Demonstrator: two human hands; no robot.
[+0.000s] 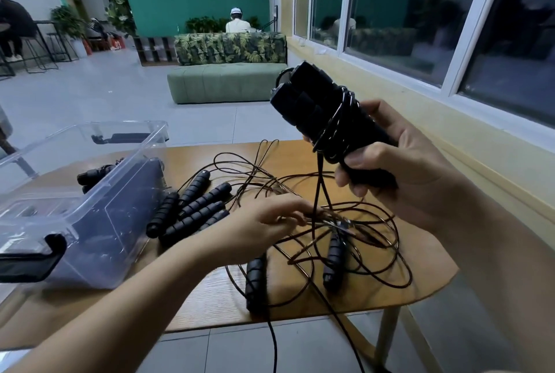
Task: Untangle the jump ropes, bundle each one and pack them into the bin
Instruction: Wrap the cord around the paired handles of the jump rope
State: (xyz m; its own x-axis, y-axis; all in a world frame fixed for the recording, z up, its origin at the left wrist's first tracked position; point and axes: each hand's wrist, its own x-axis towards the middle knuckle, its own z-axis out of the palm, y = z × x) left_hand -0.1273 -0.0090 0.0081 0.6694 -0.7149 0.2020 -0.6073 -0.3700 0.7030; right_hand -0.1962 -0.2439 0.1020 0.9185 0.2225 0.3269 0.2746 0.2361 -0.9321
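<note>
The person's right hand (399,168) is gripping a bundled rope (327,120), fingers and thumb curling round the lower ends of its black foam handles; it is holding the bundle in the air, well to the right of the clear bin (120,222) and higher than the bin's rim; several turns of cord are wrapping the handles, and a loose tail (319,180) is hanging straight down from them into the tangle of cords (369,240). That tangle is sprawling over the wooden table (210,297) to the right of the bin, apart from it; the left hand (258,228) is reaching into its middle, palm down, fingertips (295,216) lying among the strands; whether they are pinching one or only touching it, I cannot tell from where I am standing.

A row of loose handles (192,207) is lying just beside the bin's right wall, side by side; a lone handle (256,282) and a second lone handle (333,261) are lying further right of the bin, among the loops; one trailing cord (273,342) is dropping over the table edge on that same side. The bin is sitting open-topped on the table, a black latch (33,261) showing on its near end; another wound rope (96,174) is showing at the bin's far side.
</note>
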